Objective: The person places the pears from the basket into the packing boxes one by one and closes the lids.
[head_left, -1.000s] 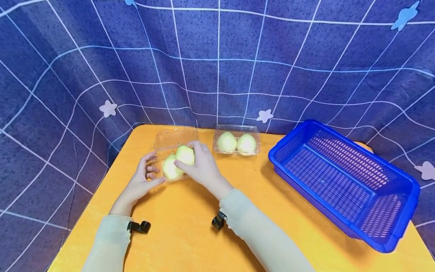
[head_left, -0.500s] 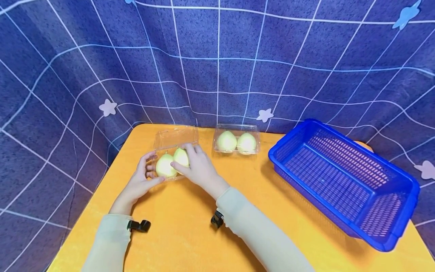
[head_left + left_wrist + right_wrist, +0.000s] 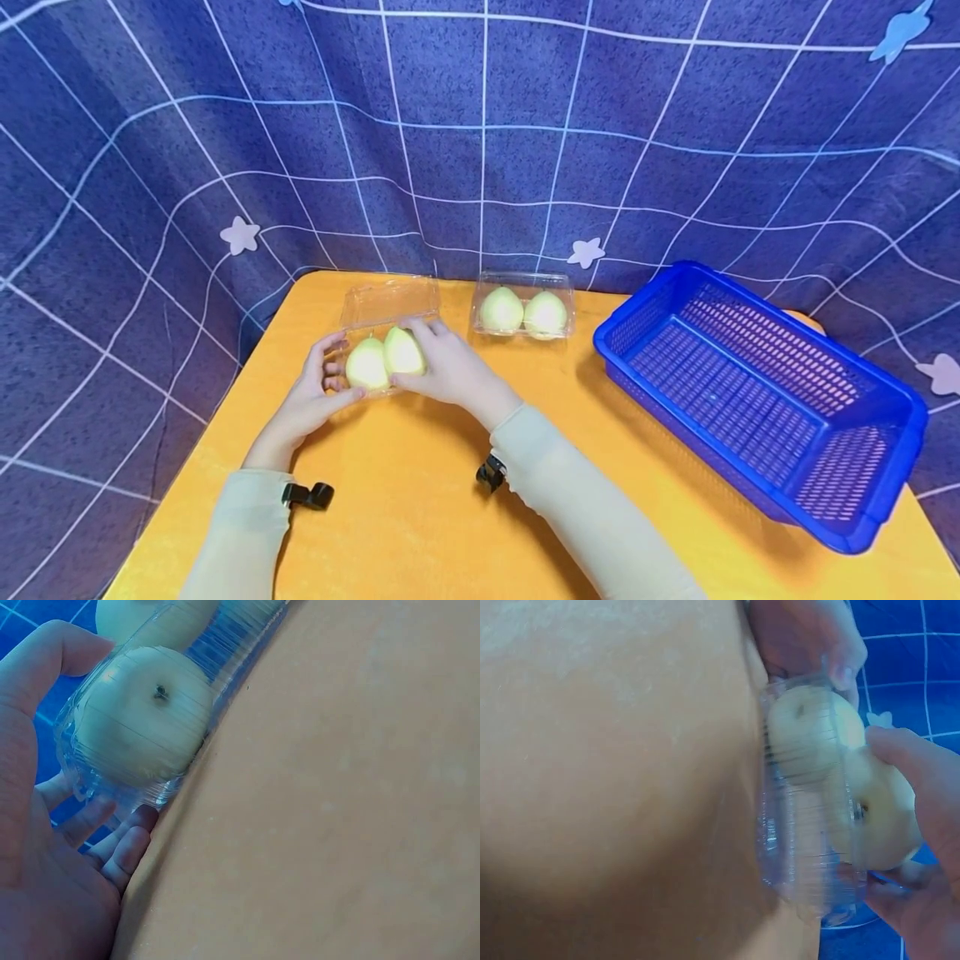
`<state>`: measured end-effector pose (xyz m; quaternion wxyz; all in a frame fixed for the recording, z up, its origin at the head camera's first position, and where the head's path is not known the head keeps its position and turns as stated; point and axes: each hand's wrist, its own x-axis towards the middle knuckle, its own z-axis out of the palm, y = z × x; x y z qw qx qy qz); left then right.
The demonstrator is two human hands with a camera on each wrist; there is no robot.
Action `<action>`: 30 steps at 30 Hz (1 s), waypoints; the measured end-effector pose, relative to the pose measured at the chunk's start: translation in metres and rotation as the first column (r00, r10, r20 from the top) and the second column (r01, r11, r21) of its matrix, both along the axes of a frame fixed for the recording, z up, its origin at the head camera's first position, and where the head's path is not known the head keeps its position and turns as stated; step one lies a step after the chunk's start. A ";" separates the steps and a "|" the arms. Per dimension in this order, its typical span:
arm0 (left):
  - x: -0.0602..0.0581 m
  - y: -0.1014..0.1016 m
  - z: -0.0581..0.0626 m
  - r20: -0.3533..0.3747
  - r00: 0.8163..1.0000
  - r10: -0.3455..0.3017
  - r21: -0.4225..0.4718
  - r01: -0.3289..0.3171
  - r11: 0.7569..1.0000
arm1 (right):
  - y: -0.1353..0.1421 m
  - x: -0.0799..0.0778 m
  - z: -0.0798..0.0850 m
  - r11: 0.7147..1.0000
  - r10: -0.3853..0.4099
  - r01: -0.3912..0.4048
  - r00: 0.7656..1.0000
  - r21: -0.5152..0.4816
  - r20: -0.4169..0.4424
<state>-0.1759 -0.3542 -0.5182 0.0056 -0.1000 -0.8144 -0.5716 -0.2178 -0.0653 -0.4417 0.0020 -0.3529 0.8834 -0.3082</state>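
Observation:
A clear hinged plastic box (image 3: pixel 180 772) stands at the left of the table, its lid (image 3: pixel 390 302) tipped back. One pale green pear (image 3: pixel 367 364) sits in its left part. My left hand (image 3: pixel 311 392) holds the box's left end, thumb at the near rim and fingers round the end. My right hand (image 3: pixel 455 367) grips a second pear (image 3: pixel 881 817) by its sides, thumb on one side and fingers on the other. In the right wrist view this pear is partly above the box's rim, close against the first pear.
At the back middle, another clear box (image 3: pixel 522 279) holds two pears (image 3: pixel 501 312). A large blue perforated basket (image 3: pixel 720 392) stands on the right of the orange-covered table (image 3: pixel 390 517). Behind the table hangs a blue curtain (image 3: pixel 517 158) with white lines.
My right hand lowered its pear leftward toward the box, then shifted slightly right with it. The first pear moved left in the box. My left hand stayed nearly still.

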 end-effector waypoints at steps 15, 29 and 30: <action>-0.001 0.000 -0.002 -0.022 1.000 -0.003 0.014 0.003 1.000 | -0.006 -0.003 -0.026 0.961 -0.212 0.239 0.960 0.139 -0.184; 0.000 0.001 -0.001 -0.016 1.000 -0.002 0.008 0.002 1.000 | -0.010 -0.004 -0.035 0.948 -0.248 0.279 0.950 0.153 -0.191; 0.001 0.001 -0.001 -0.015 1.000 -0.001 0.010 0.001 1.000 | -0.010 -0.004 -0.035 0.949 -0.252 0.280 0.950 0.145 -0.185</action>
